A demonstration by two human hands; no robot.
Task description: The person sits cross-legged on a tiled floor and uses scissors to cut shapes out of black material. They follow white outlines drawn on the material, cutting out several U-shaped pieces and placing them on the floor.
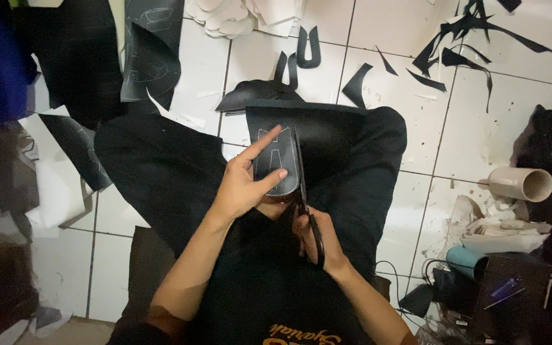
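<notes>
I sit over a white tiled floor with a black sheet (pixel 327 137) of leather-like material lying across my lap. My left hand (pixel 247 182) pinches the sheet's near left part, thumb on top and index finger stretched along a pale drawn outline (pixel 275 160). My right hand (pixel 317 239) grips black scissors (pixel 303 191), whose blades run up into the sheet just right of the outline.
Black cut-out pieces (pixel 301 57) and thin offcuts (pixel 461 45) litter the tiles ahead. More black sheets (pixel 151 51) lie at upper left, white paper shapes (pixel 231 16) at top. A white tube (pixel 522 184), a teal cup (pixel 464 262) and clutter sit at right.
</notes>
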